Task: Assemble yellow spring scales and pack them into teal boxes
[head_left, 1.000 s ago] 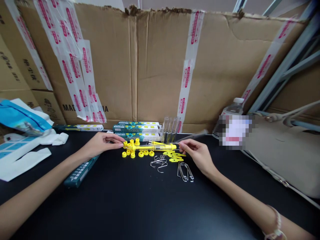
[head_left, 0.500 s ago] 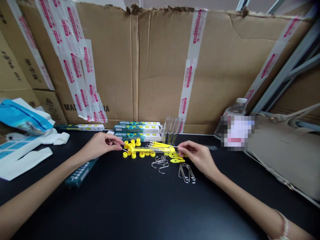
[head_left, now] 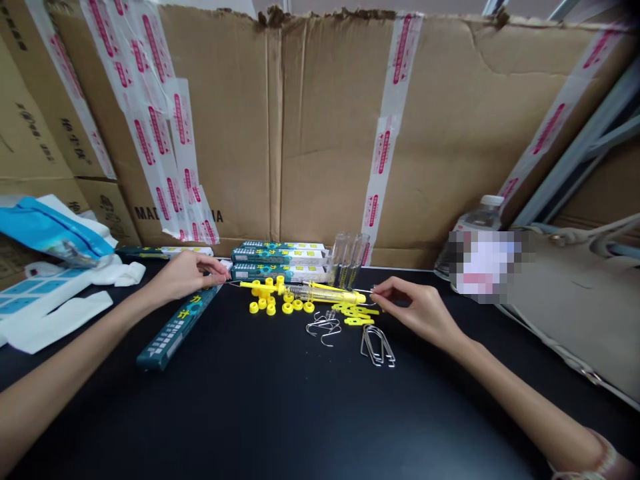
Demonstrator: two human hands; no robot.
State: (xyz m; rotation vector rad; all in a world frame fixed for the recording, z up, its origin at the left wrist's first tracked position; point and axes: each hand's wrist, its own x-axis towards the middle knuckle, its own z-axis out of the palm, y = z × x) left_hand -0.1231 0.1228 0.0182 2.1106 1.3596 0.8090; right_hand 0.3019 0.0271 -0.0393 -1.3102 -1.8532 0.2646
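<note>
A clear tube with yellow ends and a spring inside, a spring scale (head_left: pixel 320 293), is stretched level between my hands. My left hand (head_left: pixel 193 275) pinches the thin metal hook at its left end, where a yellow strip sticks out of the tube. My right hand (head_left: pixel 413 303) pinches the metal wire at its right end. Below it on the black table lie yellow caps (head_left: pixel 288 307), loose S-shaped hooks (head_left: pixel 324 325), flat yellow pieces (head_left: pixel 359 321) and bent metal loops (head_left: pixel 377 345).
Dark green boxes (head_left: pixel 280 272) are stacked behind, beside upright clear tubes (head_left: pixel 345 260). One more box (head_left: pixel 173 330) lies below my left wrist. A bottle (head_left: pixel 483 215) and a beige bag (head_left: pixel 575 300) stand at right, a blue packet (head_left: pixel 55 230) at left.
My hands have moved apart, my left hand to the left and my right hand to the right. The yellow strip now extends out of the tube, and the spring looks stretched.
</note>
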